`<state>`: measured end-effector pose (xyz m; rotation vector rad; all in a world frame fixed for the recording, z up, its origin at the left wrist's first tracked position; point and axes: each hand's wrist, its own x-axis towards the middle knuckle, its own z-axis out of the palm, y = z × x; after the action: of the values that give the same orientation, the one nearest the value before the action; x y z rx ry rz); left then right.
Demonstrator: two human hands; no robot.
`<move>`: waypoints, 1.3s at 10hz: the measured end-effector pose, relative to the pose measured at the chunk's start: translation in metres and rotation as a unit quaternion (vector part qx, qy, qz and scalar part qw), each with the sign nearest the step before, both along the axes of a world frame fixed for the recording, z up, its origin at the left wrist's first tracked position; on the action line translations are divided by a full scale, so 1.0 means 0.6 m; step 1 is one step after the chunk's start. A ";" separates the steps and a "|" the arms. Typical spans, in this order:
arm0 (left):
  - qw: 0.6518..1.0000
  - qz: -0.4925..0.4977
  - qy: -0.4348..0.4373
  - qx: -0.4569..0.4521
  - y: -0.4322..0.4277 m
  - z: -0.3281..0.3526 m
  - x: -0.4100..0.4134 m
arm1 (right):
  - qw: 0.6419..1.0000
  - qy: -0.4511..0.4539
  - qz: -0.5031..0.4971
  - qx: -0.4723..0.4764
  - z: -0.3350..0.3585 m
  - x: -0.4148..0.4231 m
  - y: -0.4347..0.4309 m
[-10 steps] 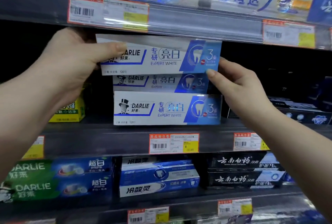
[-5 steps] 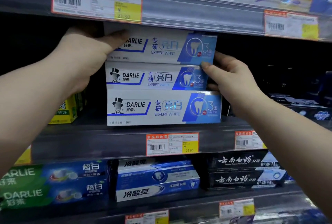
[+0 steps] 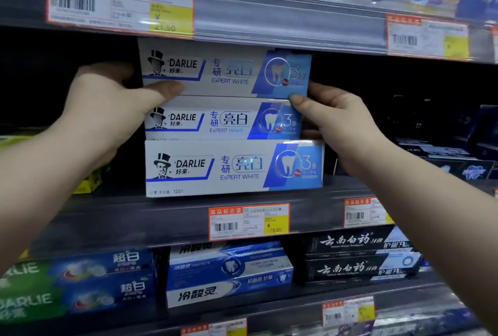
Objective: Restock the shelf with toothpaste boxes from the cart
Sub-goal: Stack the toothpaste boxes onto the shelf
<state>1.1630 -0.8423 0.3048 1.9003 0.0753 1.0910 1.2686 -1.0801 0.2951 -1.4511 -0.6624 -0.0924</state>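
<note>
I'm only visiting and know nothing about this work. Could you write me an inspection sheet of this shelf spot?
Surface: dark metal shelf, orange-and-yellow price tag on its front edge.
Job's things: three white-and-blue cardboard toothpaste boxes in a stack: top box, middle box, bottom box resting on the shelf.
Clutter: yellow-green box at left, partly behind the left forearm; black boxes at right.
Grippers: left hand grips the top box's left end, thumb across its front; right hand pinches its right end with its fingers.
Cables: nothing seen.
Surroundings: more toothpaste boxes on the shelves above and below, among them a blue-and-white box.
</note>
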 end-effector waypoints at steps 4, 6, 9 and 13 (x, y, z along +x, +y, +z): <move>0.996 -0.026 0.035 -0.076 -0.014 -0.011 -0.013 | 0.998 0.012 -0.050 -0.044 -0.008 0.002 -0.014; 0.992 0.067 0.100 -0.033 -0.002 -0.032 -0.060 | 0.981 -0.022 -0.033 -0.190 -0.024 -0.036 -0.070; 0.963 0.073 0.251 0.060 -0.060 -0.046 -0.098 | 0.945 -0.069 -0.004 -0.320 -0.047 -0.051 -0.077; 0.963 0.137 0.229 0.035 -0.075 -0.059 -0.092 | 0.960 -0.078 -0.041 -0.267 -0.055 -0.042 -0.062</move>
<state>1.1076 -0.8875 0.2696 2.2223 0.5821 0.8127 1.2434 -1.1172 0.2619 -2.0077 -0.7936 -0.0990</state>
